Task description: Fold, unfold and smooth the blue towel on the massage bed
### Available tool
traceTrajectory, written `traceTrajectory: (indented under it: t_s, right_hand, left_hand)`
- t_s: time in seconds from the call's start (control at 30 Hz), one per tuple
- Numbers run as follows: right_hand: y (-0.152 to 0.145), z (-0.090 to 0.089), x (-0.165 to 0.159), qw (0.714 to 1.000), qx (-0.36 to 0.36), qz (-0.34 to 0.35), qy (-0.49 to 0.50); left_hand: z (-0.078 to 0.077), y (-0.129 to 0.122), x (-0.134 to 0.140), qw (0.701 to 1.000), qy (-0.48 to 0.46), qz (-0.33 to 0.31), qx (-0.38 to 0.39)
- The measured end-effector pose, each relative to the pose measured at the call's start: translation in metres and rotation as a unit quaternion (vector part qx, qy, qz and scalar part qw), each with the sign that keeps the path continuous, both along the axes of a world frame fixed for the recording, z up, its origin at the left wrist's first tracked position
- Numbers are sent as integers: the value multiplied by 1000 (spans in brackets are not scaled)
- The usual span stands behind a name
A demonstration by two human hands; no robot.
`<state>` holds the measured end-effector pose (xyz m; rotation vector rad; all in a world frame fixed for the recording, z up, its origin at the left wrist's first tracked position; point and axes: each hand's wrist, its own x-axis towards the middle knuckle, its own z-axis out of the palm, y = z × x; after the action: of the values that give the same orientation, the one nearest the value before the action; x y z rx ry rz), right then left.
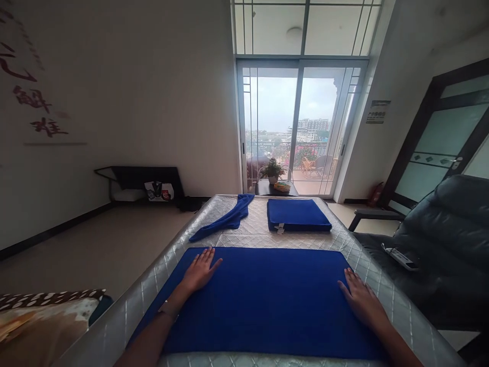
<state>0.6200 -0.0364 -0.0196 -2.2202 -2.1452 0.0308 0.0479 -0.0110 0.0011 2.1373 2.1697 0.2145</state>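
A blue cloth [267, 300], perhaps a towel, lies spread flat in front of me. My left hand [199, 270] rests palm down near its far left corner, fingers stretched out. Near the far right corner, my right hand [361, 295] lies flat along the cloth's edge, fingers extended. Beyond the cloth sits a neat stack of folded blue cloths [298, 214] with a white tag at its front. To the left of that stack is a crumpled, twisted blue cloth [225, 219].
The cloths lie on a table with a silvery quilted cover [244, 240]. A dark armchair [443, 255] with a remote-like device [400, 256] on it stands at right. A potted plant [272, 171] is behind the table, before glass doors. Patterned fabric [46, 316] sits low at left.
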Motion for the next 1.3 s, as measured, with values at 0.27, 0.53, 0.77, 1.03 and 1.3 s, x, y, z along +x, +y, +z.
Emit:
traceTrajectory:
  t_s: [0.27, 0.53, 0.77, 1.03, 1.3]
  right_hand:
    - [9, -25, 23, 999, 34, 15, 29]
    - [18, 13, -28, 997, 48, 49, -25]
    - [29, 67, -213, 974, -41, 209, 83]
    - [56, 46, -252, 957, -60, 259, 118]
    - [66, 44, -150, 977, -71, 187, 80]
  left_hand:
    - [-12, 6, -72, 993, -8, 118, 9]
    - [-11, 12, -63, 992, -5, 102, 74]
    - [-11, 13, -43, 996, -13, 2, 85]
    - [-15, 14, -53, 998, -26, -3, 53]
    - [-26, 18, -61, 998, -23, -10, 51]
